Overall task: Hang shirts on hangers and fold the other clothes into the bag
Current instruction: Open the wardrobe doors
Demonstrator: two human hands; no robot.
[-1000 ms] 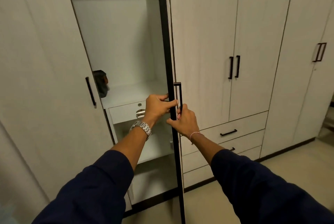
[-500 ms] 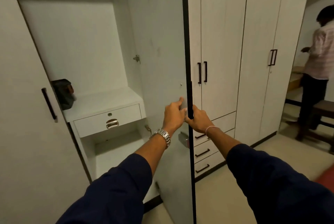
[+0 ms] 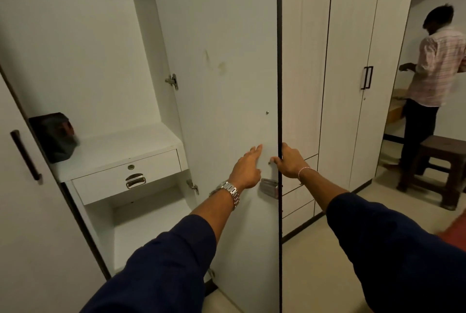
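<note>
A white wardrobe door (image 3: 227,85) stands swung wide open in front of me, its dark edge facing me. My left hand (image 3: 248,166) presses flat on the door's inner face with straight fingers. My right hand (image 3: 290,161) grips the door's edge from the outer side, fingers curled round it. The open compartment holds a dark bag-like object (image 3: 54,136) on a shelf above a drawer (image 3: 128,174). No shirts or hangers are in view.
Closed wardrobe doors (image 3: 353,85) run on to the right. A person in a checked shirt (image 3: 436,73) stands at the far right beside a dark wooden stool (image 3: 438,161). The left wardrobe door (image 3: 25,186) stays closed, with a black handle.
The door has swung further open toward me. My left hand went from curling at the door's edge to pressing flat on its inner face. The view shifted right, showing the person and stool.
</note>
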